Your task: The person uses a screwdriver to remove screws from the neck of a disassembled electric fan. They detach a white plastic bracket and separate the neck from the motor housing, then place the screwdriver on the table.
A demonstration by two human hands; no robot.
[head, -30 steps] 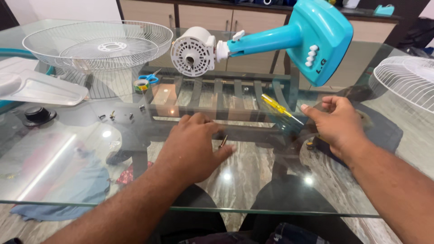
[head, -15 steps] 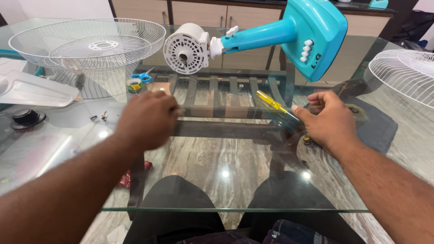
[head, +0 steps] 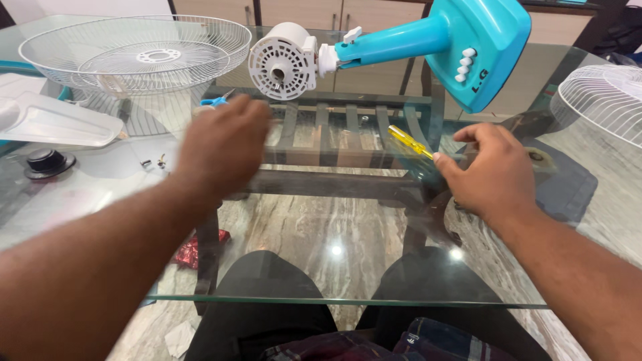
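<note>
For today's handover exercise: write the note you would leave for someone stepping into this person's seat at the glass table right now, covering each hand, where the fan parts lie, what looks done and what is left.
Left hand: blurred, raised over the glass table, reaching toward the white motor housing; whether it holds anything cannot be told.
Right hand: resting on the glass, fingers on the yellow-handled screwdriver.
Parts: teal fan stand lies on its side with the motor attached; one wire grille at far left, another at right; small screws near a black knob.
Done: grilles are off.
Left: motor is not yet separated from the stand.
</note>
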